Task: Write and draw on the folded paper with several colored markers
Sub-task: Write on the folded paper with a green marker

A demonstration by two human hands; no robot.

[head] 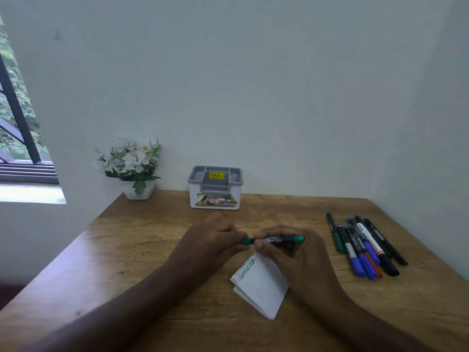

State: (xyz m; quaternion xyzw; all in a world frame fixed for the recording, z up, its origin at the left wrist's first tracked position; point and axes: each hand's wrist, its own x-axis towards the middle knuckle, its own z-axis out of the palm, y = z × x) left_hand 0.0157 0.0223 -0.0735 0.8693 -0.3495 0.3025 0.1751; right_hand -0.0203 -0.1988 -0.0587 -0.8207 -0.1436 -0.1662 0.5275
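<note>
Head view: left hand (212,238) pinching green cap (245,241), right hand (291,252) gripping green marker (278,239) barrel, print unreadable, folded paper (261,285) with green scribbles on desk (142,245) beneath, organizer (215,187) bearing yellow price sticker (216,175), illegible.

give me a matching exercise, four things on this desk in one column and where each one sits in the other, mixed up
Things:
1. flower pot
2. organizer
3. folded paper
4. loose markers

Places:
A. lying in a bunch on the desk's right side
B. back left corner by the wall
C. near the front, below the hands
D. back middle against the wall

Pairs: 1-B, 2-D, 3-C, 4-A
</note>
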